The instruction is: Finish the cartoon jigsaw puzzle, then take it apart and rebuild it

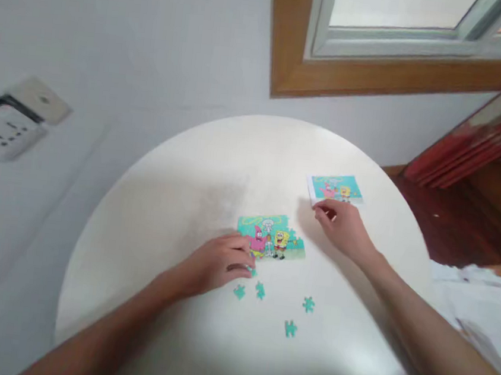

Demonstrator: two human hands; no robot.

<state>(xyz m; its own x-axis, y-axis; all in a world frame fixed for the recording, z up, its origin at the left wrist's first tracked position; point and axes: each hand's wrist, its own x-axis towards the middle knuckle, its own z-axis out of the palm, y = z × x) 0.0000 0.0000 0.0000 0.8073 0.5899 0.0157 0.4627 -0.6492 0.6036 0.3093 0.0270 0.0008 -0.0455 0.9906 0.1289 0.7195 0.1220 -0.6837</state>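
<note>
A mostly assembled cartoon jigsaw puzzle (274, 239) lies on the table, its upper right corner jagged where pieces are absent. My left hand (218, 261) rests over its lower left edge, fingers curled. A small teal puzzle piece (253, 272) shows between the thumb and fingertips of that hand. My right hand (344, 228) is held beyond the puzzle's right side, near the lower edge of a picture card (335, 187) showing the same scene. Its thumb and index finger come together in a pinch; whatever lies between them is hidden.
Loose teal pieces lie below the puzzle: one piece (239, 292), another (260, 290), and more to the right (308, 304). The round white table (155, 201) stands against a wall with a socket (8, 129) and a window (391, 41). White bags (480, 301) sit at right.
</note>
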